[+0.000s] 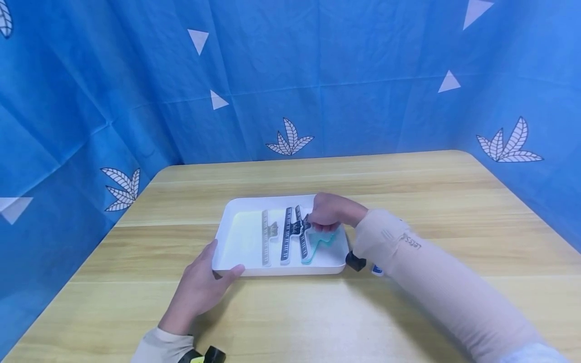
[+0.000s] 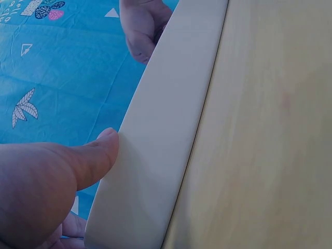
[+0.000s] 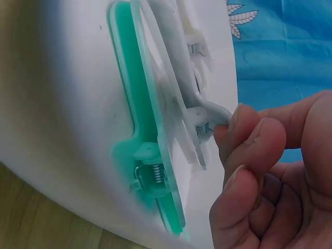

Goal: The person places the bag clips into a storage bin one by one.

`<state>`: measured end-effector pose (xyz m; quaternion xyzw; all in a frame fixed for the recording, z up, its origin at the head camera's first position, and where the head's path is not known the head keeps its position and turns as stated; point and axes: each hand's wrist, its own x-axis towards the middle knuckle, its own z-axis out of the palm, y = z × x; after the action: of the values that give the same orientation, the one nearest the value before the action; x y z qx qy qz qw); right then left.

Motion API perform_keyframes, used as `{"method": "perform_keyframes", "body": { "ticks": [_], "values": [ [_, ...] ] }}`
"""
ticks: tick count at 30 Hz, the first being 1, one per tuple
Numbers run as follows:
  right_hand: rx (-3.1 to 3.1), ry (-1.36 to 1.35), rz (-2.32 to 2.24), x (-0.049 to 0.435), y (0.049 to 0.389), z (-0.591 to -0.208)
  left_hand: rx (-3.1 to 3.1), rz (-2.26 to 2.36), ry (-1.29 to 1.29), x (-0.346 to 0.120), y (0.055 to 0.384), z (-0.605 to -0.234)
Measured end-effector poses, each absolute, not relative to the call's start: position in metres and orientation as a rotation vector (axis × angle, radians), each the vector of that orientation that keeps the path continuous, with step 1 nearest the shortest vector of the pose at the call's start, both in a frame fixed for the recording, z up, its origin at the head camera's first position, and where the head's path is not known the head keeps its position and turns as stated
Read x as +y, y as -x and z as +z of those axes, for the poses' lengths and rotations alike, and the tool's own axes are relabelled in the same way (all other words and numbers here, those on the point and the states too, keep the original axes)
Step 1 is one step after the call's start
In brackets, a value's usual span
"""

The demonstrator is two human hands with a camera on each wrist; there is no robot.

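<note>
A white tray (image 1: pixel 247 232) lies on the table, with several long spring clips inside. My left hand (image 1: pixel 201 282) grips its near left corner, the thumb (image 2: pixel 101 155) against the front wall. Over the tray's right side, my right hand (image 1: pixel 330 209) pinches the handle of a white clip (image 3: pixel 179 67) with a black keyboard print. Overlapping that clip is a teal clip (image 3: pixel 137 93), partly hidden by the hand in the head view. To the left lie another keyboard-print clip (image 1: pixel 286 237) and a paler, grey-printed clip (image 1: pixel 265 239).
The wood-grain table (image 1: pixel 399 186) extends around the tray on all sides. A blue patterned cloth (image 1: pixel 272 65) hangs behind it and along both sides. Dark wrist mounts (image 1: pixel 355 261) sit near each hand, the right one beside the tray's near right corner.
</note>
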<state>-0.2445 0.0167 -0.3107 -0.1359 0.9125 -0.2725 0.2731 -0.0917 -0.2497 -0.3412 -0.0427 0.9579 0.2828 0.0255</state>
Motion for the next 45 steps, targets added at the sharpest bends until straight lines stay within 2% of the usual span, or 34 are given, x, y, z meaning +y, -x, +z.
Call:
{"method": "perform_keyframes", "body": {
  "ticks": [45],
  "values": [
    [2.468,0.355,-0.41,0.017,0.252,-0.299,2.952,0.872,0.156,-0.248,0.091,-0.342]
  ]
}}
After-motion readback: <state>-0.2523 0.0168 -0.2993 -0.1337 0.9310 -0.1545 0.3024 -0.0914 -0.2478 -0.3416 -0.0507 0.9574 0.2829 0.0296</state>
